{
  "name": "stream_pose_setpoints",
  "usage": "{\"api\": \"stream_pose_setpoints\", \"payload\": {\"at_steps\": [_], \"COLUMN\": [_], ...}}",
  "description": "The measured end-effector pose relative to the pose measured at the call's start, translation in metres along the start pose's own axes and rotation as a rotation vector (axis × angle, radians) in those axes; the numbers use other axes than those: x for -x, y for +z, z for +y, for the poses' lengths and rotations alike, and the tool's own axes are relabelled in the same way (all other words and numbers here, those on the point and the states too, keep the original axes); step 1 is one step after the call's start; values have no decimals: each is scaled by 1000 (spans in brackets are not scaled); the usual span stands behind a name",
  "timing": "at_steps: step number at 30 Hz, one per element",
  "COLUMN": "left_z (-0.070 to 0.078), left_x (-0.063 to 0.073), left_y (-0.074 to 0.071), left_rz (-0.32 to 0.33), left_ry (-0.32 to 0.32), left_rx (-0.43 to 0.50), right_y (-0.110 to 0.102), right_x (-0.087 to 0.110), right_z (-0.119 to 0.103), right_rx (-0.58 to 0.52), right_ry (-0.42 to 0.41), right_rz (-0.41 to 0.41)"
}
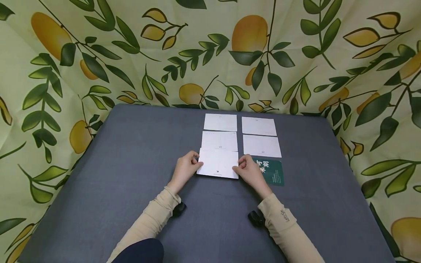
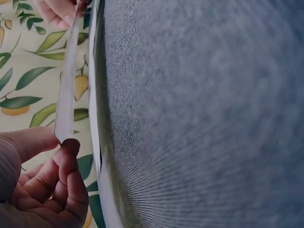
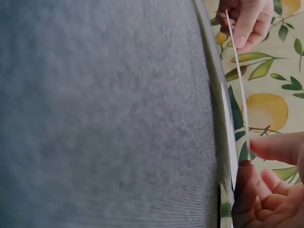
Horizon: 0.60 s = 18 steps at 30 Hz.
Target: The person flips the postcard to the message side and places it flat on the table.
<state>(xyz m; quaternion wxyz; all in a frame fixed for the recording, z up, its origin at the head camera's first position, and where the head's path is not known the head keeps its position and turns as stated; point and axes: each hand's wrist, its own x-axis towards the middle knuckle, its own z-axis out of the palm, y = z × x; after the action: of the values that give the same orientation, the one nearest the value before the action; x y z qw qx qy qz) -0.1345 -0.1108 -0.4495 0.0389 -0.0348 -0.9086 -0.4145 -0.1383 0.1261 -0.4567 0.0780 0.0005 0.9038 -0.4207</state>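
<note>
A white card [image 1: 217, 163] is held level above the table by both hands, one at each short side. My left hand [image 1: 185, 168] pinches its left edge between thumb and fingers; the left wrist view shows this pinch [image 2: 47, 175] close up. On the opposite edge my right hand [image 1: 251, 174] pinches with thumb and fingertips, as the right wrist view also shows. In both wrist views the card is seen nearly edge-on, apart from the tabletop. Just right of the right hand lies a green card [image 1: 273, 172] with white characters, its left part covered by that hand.
Behind the held card lie two white cards, a nearer one [image 1: 219, 140] and a farther one [image 1: 220, 122]. Two more white cards, one near [image 1: 262, 146] and one far [image 1: 258, 126], form a right column. The grey table [image 1: 131, 153] meets a leaf-and-fruit patterned curtain [image 1: 204, 54].
</note>
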Motion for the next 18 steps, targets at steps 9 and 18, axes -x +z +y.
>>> {"api": "stream_pose_setpoints", "payload": {"at_steps": [9, 18], "left_z": [-1, 0], "left_x": [-5, -15], "left_y": [5, 6], "left_rz": [-117, -181], "left_ry": [-29, -71], "left_rx": [-121, -164], "right_y": [3, 1], "right_x": [-7, -16], "right_z": [1, 2], "right_rx": [73, 82], "right_ry": [50, 68], "right_rz": [-67, -96]}}
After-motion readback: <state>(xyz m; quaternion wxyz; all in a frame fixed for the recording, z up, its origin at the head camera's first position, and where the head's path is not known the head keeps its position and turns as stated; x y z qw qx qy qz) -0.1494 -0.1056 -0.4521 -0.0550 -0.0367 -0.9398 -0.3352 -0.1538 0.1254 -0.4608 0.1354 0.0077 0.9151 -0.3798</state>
